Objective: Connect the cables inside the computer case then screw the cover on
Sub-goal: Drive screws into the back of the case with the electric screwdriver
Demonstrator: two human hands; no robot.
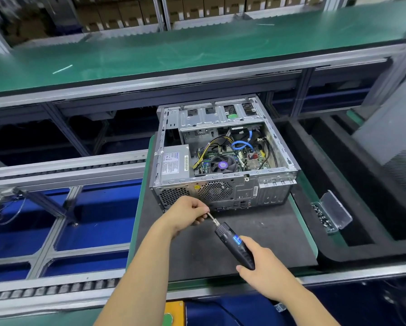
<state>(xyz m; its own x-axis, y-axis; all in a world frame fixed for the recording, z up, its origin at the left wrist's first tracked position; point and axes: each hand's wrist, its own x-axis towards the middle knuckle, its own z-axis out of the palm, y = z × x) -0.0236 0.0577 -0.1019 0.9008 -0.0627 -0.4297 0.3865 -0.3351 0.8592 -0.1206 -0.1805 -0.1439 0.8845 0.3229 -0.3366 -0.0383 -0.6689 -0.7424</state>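
Right hand (pixel 265 267) wraps the body of the electric screwdriver (pixel 236 248), display side up, bit end angled up-left toward the case. Left hand (pixel 187 211) pinches the metal bit (pixel 211 217) at the tip. My guess is it's seating a screw on the bit or steadying it; the tip is hidden by the fingers, so I can't tell whether a screw is there.

Computer case (pixel 223 182) lies on its side on the dark mat of the green-edged pallet (pixel 140 208), open face up, rear I/O panel toward me. That orientation gives straight-down access to the motherboard (pixel 230 161) and keeps the rear screw holes facing the driver.

Inside: blue SATA cable (pixel 240 144) looped above the board, yellow-black power leads (pixel 209 149) running from the PSU (pixel 173 161) side to the board. They look routed, but I can't confirm every connector is seated from here.

No cover on the case. The grey panel (pixel 390 137) leaning at far right may be it, not certain.

Clear screw box (pixel 326 216) sits lid-open just right of the pallet, within reach of the right hand, sensible for feeding screws.

Judgement: cable step likely near done, cover step not started.
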